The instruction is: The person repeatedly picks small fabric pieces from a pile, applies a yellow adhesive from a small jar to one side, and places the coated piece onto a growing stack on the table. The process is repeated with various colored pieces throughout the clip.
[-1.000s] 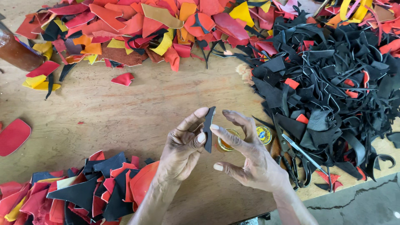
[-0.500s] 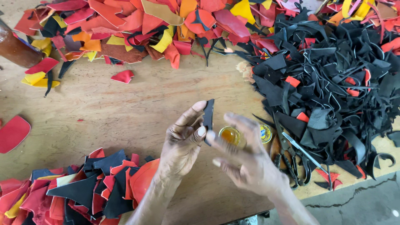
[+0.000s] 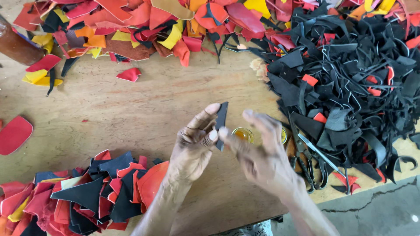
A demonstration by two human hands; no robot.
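left hand (image 3: 192, 144) pinching a small black leather scrap (image 3: 221, 122) upright over the wooden table (image 3: 144, 109), blurry right hand (image 3: 262, 153) has a fingertip on it, fingers loosely spread.

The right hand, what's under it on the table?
Under the right hand a small open tin of amber glue shows, with part of a lid beside it. The rest of the lid is hidden.

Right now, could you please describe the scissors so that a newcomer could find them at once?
Start at the big black scrap pile on the table's right side. At its lower edge, beside the right hand, lie the scissors: the only shiny metal blades among soft scraps.
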